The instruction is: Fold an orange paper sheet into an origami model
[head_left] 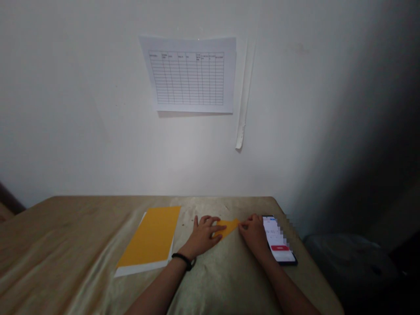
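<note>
A folded piece of yellow paper [226, 227] lies on the cloth-covered table between my hands, narrowing to a point on the right. My left hand [204, 234] rests on its left part with the fingers spread, pressing it flat. At the right tip, my right hand [254, 232] pinches the paper between thumb and fingertips. Part of the paper is hidden under my left fingers. A dark band circles my left wrist.
To the left lie yellow sheets [152, 236] on top of white paper. A phone [278, 240] with a lit screen lies beside my right hand. A printed table sheet [193, 78] and a loose white strip [244, 105] hang on the wall behind the table [216, 284].
</note>
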The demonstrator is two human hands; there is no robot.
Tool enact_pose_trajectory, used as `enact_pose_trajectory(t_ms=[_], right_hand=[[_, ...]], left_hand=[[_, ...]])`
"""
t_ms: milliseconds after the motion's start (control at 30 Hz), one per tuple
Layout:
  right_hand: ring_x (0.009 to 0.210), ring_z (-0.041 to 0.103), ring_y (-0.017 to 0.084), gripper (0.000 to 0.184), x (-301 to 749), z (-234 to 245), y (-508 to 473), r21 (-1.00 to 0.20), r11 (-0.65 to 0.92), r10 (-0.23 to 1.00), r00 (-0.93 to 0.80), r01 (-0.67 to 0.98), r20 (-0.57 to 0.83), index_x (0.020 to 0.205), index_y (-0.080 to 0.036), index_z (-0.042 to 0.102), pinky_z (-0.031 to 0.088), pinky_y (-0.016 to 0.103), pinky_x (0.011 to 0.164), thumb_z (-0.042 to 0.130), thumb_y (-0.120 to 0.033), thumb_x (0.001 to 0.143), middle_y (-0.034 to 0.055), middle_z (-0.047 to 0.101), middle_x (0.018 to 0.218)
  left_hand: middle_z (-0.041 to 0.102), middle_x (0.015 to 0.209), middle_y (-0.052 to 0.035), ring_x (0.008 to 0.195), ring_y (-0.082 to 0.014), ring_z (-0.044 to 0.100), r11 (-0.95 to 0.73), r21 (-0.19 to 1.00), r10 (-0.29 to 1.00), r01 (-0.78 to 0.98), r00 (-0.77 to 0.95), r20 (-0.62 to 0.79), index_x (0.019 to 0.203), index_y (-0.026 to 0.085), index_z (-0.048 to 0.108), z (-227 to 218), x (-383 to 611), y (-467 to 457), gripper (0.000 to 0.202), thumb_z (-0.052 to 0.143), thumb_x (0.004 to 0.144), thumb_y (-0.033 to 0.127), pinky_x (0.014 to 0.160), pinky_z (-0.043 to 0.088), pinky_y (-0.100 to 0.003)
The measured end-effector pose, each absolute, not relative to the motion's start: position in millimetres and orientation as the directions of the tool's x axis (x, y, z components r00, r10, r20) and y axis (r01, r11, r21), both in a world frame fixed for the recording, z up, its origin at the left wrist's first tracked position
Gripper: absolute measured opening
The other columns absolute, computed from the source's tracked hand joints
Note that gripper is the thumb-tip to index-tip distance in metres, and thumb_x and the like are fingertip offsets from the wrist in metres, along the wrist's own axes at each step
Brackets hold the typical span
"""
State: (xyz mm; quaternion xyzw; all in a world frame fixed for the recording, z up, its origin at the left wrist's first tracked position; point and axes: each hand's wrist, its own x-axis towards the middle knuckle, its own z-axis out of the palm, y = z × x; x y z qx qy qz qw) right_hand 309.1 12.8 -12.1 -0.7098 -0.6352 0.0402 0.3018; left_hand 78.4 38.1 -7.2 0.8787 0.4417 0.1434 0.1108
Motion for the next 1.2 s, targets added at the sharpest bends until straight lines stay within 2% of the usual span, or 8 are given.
enact_pose_trajectory(t_ms=[200,367,500,600,733,867,1200], right_hand=[[0.101,0.051,0.029,0.021,311.3,-8.6,11.1,-0.432,0.01,0.911,0.17,0.902,0.376,0.086,-0.022,0.08,0.041,0.038,0.092,0.059,-0.027,0.088,0.0125,0.06,0.095],[0.101,0.052,0.027,0.019,311.0,-10.9,12.9,-0.51,0.107,0.908,0.125,0.853,0.399,0.094,-0.023,0.079,0.042,0.036,0.094,0.061,-0.027,0.088,0.0098,0.06,0.098],[0.101,0.053,0.024,0.015,305.7,-18.0,17.2,-0.585,0.181,0.928,0.059,0.79,0.367,0.087,-0.026,0.078,0.042,0.034,0.095,0.063,-0.025,0.086,0.0075,0.061,0.099],[0.102,0.054,0.023,0.013,300.7,-22.6,19.5,-0.617,0.203,0.936,0.035,0.76,0.35,0.084,-0.025,0.078,0.042,0.032,0.094,0.064,-0.024,0.085,0.0071,0.062,0.099],[0.103,0.054,0.024,0.012,296.6,-22.6,20.1,-0.6,0.157,0.949,0.05,0.785,0.313,0.086,-0.025,0.078,0.041,0.033,0.094,0.067,-0.025,0.084,0.0075,0.063,0.1],[0.104,0.053,0.026,0.012,295.3,-16.7,18.1,-0.564,0.103,0.955,0.077,0.819,0.286,0.089,-0.028,0.079,0.038,0.035,0.095,0.067,-0.029,0.085,0.0074,0.063,0.102],[0.105,0.054,0.027,0.011,296.4,-12.5,15.5,-0.568,0.095,0.965,0.064,0.818,0.254,0.083,-0.03,0.08,0.04,0.036,0.093,0.068,-0.028,0.082,0.0071,0.065,0.102]], left_hand=[[0.052,0.141,0.0004,0.132,-0.033,0.039,-0.603,0.312,0.796,0.734,0.576,0.186,0.13,0.05,0.059,-6.2,77.1,36.2,0.037,0.06,0.093,0.044,0.109,0.009,-0.077],[0.057,0.127,-0.003,0.126,-0.0298,0.044,-0.616,0.297,0.788,0.73,0.567,0.241,0.13,0.045,0.061,-4.0,76.3,34.0,0.036,0.059,0.094,0.043,0.112,0.011,-0.071],[0.06,0.117,-0.0036,0.119,-0.0279,0.05,-0.615,0.294,0.788,0.732,0.559,0.257,0.125,0.039,0.066,-1.9,77.9,32.3,0.038,0.067,0.087,0.039,0.115,0.014,-0.065],[0.059,0.127,-0.005,0.123,-0.0298,0.048,-0.611,0.307,0.792,0.73,0.557,0.251,0.124,0.037,0.066,-2.5,78.4,32.4,0.04,0.07,0.084,0.04,0.115,0.014,-0.066],[0.047,0.151,0.0002,0.14,-0.0349,0.034,-0.632,0.335,0.77,0.699,0.614,0.172,0.136,0.045,0.053,-4.2,77.4,35.2,0.048,0.063,0.089,0.04,0.111,0.005,-0.075],[0.049,0.15,0.0032,0.143,-0.0354,0.03,-0.624,0.351,0.767,0.698,0.632,0.108,0.137,0.046,0.051,-3.6,77.6,36.3,0.046,0.058,0.092,0.044,0.11,-0.002,-0.077],[0.049,0.151,0.0048,0.142,-0.0372,0.031,-0.595,0.34,0.793,0.728,0.6,0.104,0.137,0.048,0.052,-3.0,79.0,33.4,0.047,0.061,0.09,0.044,0.11,0.0,-0.078]])
